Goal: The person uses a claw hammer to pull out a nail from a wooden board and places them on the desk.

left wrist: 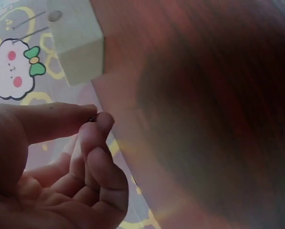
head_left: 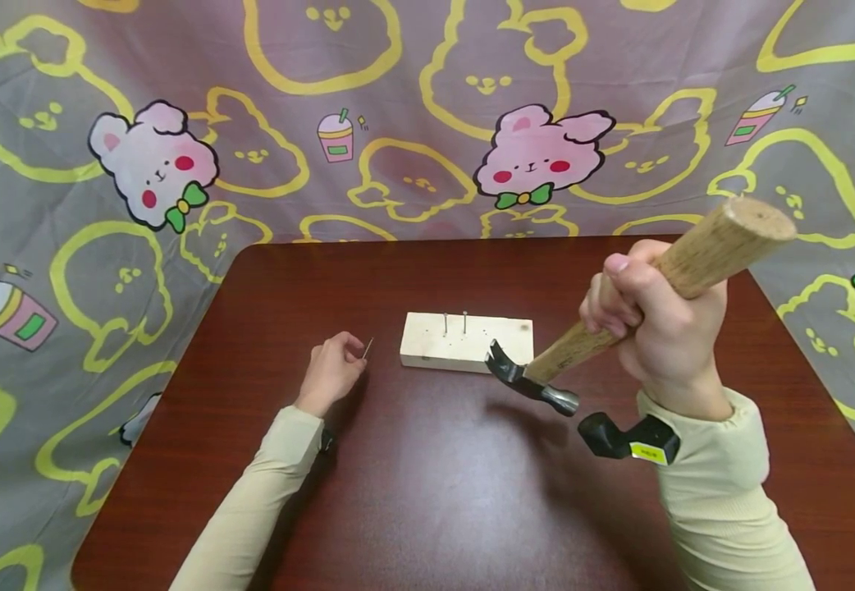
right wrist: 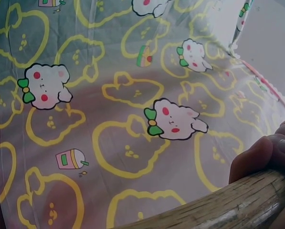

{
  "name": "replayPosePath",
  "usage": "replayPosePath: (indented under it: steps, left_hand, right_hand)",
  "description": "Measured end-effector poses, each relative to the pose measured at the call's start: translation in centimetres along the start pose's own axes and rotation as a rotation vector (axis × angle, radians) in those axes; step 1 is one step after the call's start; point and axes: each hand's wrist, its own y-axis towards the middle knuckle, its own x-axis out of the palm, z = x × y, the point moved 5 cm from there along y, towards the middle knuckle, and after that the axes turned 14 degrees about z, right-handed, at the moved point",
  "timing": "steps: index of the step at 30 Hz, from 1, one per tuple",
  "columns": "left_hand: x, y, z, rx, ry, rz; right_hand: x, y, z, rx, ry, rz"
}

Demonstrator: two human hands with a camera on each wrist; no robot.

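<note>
My left hand (head_left: pixel 334 371) pinches a thin nail (head_left: pixel 368 348) between thumb and fingertips, just left of a pale wooden block (head_left: pixel 416 345). In the left wrist view most of that nail is hidden by the fingers. Two nails (head_left: pixel 464 322) stand upright in the block's top, and small dark marks dot its surface. My right hand (head_left: pixel 656 320) grips the wooden handle of a claw hammer (head_left: pixel 575 351) above the table. The hammer's black head points down, near the block's right front corner. Only part of the handle and some fingers show in the right wrist view.
The dark red-brown table (head_left: pixel 413 492) has rounded corners. A curtain (head_left: pixel 398 189) printed with cartoon rabbits and drinks surrounds its back and sides. A black device (head_left: pixel 627 439) with a yellow label sits on the right wrist.
</note>
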Motion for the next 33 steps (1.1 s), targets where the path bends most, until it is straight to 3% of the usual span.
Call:
replayPosePath:
  steps: [5, 11, 33]
  left_hand:
    - [0.2, 0.0, -0.7, -0.043, 0.064, -0.034]
    - [0.4, 0.1, -1.1, -0.042, 0.133, -0.044]
    - [1.1, 0.2, -1.4, -0.045, 0.204, -0.09]
  right_hand:
    - [-0.1, 0.0, 0.0, 0.002, -0.002, 0.001]
    - [-0.2, 0.1, 0.0, 0.006, -0.009, 0.008]
    - [-0.4, 0.2, 0.1, 0.021, -0.009, 0.013]
